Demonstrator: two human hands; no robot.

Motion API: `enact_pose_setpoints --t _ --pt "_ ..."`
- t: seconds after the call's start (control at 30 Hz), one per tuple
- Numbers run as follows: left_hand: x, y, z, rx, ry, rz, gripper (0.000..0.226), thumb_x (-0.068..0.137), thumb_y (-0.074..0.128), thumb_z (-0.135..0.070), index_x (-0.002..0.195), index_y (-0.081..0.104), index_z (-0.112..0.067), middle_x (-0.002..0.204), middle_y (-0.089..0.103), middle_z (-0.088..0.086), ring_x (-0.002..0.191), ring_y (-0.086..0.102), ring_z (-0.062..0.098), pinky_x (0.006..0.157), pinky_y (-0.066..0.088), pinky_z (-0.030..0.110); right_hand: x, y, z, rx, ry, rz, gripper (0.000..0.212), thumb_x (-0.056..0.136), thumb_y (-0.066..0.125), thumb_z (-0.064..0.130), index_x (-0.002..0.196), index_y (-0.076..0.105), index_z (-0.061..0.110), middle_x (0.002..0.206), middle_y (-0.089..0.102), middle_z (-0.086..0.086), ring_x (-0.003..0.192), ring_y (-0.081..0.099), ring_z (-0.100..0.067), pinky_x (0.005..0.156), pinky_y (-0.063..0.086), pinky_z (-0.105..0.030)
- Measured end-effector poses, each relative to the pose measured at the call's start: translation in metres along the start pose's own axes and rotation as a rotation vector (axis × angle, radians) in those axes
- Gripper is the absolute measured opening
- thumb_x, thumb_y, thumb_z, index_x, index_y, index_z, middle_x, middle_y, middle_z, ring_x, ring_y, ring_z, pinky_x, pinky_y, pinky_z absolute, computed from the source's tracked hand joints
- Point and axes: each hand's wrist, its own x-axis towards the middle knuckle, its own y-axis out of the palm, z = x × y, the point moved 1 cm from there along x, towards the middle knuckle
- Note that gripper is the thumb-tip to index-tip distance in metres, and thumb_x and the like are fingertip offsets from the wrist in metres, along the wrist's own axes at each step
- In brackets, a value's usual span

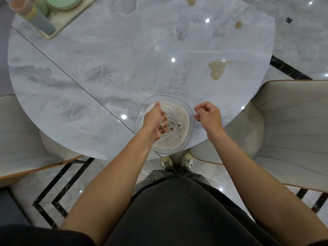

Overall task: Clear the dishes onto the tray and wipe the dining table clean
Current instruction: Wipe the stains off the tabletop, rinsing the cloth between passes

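— What's nearest you?

— My dark shirt fills the bottom of the frame, with both bare forearms reaching up from it. My left hand (155,119) is over the clear glass bowl (190,119) at lower centre, on the near edge of the desk (106,68).

— What's in the bowl?

— Cloudy, pale brown water with bubbles. Its rim is wavy, its wall ribbed.

— And your left grip?

— Fingers curled tight around something small and pale; my hand hides most of it, so I can't name it.

— The right?

— My right hand (209,115) hangs just right of the bowl, fingers loosely curled, holding nothing.

— The desk?

— Round, glossy grey marble, with brown spills (216,69) at upper right. The tray (60,23), upper left, is cut off; it carries blurred bottles (35,16) and a green round dish (64,2).
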Motion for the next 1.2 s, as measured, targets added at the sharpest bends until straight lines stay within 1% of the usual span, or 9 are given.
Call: enact_pose_setpoints --t 0.2,0.47,0.7,0.77,0.83,0.9,1.0,1.1,1.2 --pt "-0.011 -0.002 -0.013 -0.037 0.005 0.051 0.052 0.105 0.047 -0.059 0.068 0.043 -0.024 0.059 0.043 -0.006 0.042 0.026 0.01 0.041 0.014 0.024 -0.007 0.002 -0.002 -0.022 0.016 -0.032 0.017 0.098 0.055 0.007 0.093 0.07 0.013 0.092 0.067 -0.005 0.075 0.066 -0.015 0.084 0.062 -0.042" --pt "-0.009 -0.006 -0.003 -0.004 -0.043 0.071 0.046 0.109 0.04 -0.051 0.084 0.055 -0.016 0.053 0.045 -0.005 0.043 0.028 0.01 0.041 0.016 0.023 -0.018 0.003 0.004 -0.047 -0.003 -0.067 0.016 0.099 0.056 0.009 0.095 0.07 0.014 0.089 0.067 -0.002 0.08 0.067 -0.018 0.087 0.062 -0.045" --pt "-0.004 -0.017 0.0 -0.089 0.008 0.174 0.053 0.109 0.041 -0.052 0.068 0.048 -0.018 0.06 0.044 0.001 0.043 0.035 0.014 0.04 0.027 0.022 -0.039 0.006 0.01 -0.129 -0.13 -0.086 0.018 0.094 0.058 0.007 0.091 0.067 0.021 0.089 0.067 0.003 0.083 0.069 -0.026 0.078 0.061 -0.047" --pt "-0.005 -0.019 0.0 -0.117 0.003 0.234 0.052 0.109 0.043 -0.052 0.074 0.057 -0.015 0.063 0.053 0.004 0.05 0.051 0.017 0.05 0.05 0.028 -0.047 0.007 0.011 -0.187 -0.211 -0.081 0.018 0.093 0.061 0.004 0.092 0.066 0.022 0.09 0.067 0.005 0.081 0.065 -0.012 0.072 0.055 -0.032" --pt "-0.005 -0.025 0.001 -0.149 0.007 0.305 0.05 0.109 0.043 -0.05 0.087 0.064 -0.01 0.073 0.062 0.009 0.065 0.065 0.022 0.075 0.065 0.041 -0.059 0.012 0.015 -0.246 -0.332 -0.07 0.019 0.093 0.061 0.002 0.093 0.065 0.02 0.095 0.068 0.003 0.083 0.062 -0.006 0.069 0.048 -0.016" --pt "-0.006 -0.03 0.001 -0.182 0.03 0.359 0.049 0.111 0.039 -0.047 0.101 0.065 -0.007 0.087 0.067 0.013 0.084 0.071 0.028 0.094 0.059 0.05 -0.075 0.019 0.021 -0.277 -0.447 -0.041 0.019 0.093 0.06 0.001 0.094 0.065 0.019 0.097 0.068 0.001 0.084 0.062 -0.008 0.068 0.048 -0.014" --pt "-0.006 -0.036 0.003 -0.211 0.044 0.414 0.049 0.113 0.032 -0.043 0.118 0.065 -0.007 0.111 0.07 0.017 0.104 0.07 0.031 0.094 0.058 0.05 -0.093 0.031 0.03 -0.328 -0.57 0.055 0.017 0.092 0.063 0.005 0.098 0.068 0.02 0.095 0.066 0.003 0.077 0.062 -0.013 0.067 0.051 -0.023" --pt "-0.007 -0.04 0.006 -0.189 0.071 0.451 0.05 0.114 0.027 -0.042 0.124 0.066 -0.012 0.109 0.074 0.014 0.101 0.071 0.027 0.086 0.055 0.042 -0.105 0.048 0.033 -0.419 -0.637 0.124 0.021 0.092 0.071 0.016 0.111 0.071 0.024 0.102 0.06 0.006 0.069 0.062 -0.012 0.067 0.052 -0.022" --pt "-0.011 -0.044 0.007 -0.208 0.089 0.486 0.051 0.114 0.025 -0.041 0.127 0.065 -0.011 0.11 0.074 0.014 0.105 0.071 0.028 0.099 0.051 0.047 -0.107 0.061 0.033 -0.522 -0.568 0.113 0.033 0.092 0.073 0.025 0.125 0.067 0.028 0.106 0.057 0.01 0.07 0.06 -0.006 0.07 0.048 -0.016"
